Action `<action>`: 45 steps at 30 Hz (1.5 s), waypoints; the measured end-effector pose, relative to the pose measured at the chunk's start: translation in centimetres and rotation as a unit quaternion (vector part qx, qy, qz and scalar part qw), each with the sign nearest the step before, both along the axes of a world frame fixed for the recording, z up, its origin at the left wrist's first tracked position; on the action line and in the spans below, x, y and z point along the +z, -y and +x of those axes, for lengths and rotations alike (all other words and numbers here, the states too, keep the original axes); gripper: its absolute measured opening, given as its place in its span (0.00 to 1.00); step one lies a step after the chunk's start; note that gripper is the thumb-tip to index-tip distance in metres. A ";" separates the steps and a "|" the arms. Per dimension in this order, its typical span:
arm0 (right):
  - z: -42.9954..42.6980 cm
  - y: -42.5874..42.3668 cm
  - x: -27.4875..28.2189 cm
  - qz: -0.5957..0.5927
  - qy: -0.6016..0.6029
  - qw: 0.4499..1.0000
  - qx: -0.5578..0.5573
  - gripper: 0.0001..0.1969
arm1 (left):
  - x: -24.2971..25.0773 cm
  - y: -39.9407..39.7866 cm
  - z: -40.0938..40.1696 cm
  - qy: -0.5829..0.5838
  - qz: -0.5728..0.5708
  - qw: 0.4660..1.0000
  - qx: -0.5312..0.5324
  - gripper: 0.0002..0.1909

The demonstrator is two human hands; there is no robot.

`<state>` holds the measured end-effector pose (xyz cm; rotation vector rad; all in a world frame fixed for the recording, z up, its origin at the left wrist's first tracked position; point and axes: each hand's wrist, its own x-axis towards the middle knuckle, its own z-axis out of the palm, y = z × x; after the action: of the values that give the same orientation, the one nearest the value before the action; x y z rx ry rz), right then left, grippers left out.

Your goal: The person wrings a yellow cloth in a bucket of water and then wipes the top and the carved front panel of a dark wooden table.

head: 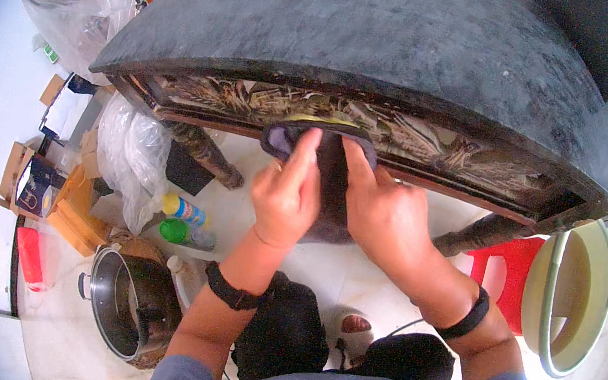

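Observation:
A dark cloth (333, 209) hangs from the front edge of a black wooden table (364, 32), its upper part bunched against the carved openwork panel (425, 140) below the tabletop. My left hand (286, 196) grips the cloth's left side, index finger stretched up along its fold. On the other side my right hand (390, 212) holds it, with the index finger also pointing into the fold. The fingertips are partly hidden by the cloth. A thin yellow edge (327, 121) shows just above the fold; what it belongs to is unclear.
Carved table legs (208, 154) stand at both sides. On the floor at left are a large pot (113, 303), spray cans (186, 234), cardboard boxes (36, 186) and plastic bags (130, 156). A red plastic stool (506, 270) and a pale green basin (578, 305) are at right.

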<state>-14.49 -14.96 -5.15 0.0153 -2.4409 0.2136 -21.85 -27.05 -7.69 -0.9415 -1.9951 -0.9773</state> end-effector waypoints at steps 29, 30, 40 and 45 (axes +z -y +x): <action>2.8 -4.5 -0.2 -0.094 -0.109 0.988 -0.050 0.25 | 2.0 -6.4 1.4 -0.139 -0.046 0.984 -0.103 0.22; 3.4 -4.5 -0.2 -0.090 -0.078 0.991 -0.060 0.24 | 2.0 -6.2 1.9 -0.131 -0.067 0.985 -0.092 0.22; 4.4 -4.9 0.0 -0.138 -0.026 0.988 -0.060 0.21 | 2.7 -6.1 3.0 -0.028 -0.140 0.988 -0.063 0.23; 3.1 -5.2 1.4 -0.177 -0.034 0.983 -0.044 0.28 | 4.0 -7.2 3.1 -0.068 -0.152 0.983 -0.081 0.25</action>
<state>-11.40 -9.77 -3.78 -0.2383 -2.2977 0.5946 -18.73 -19.88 -3.73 -1.3175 -2.0102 -0.6803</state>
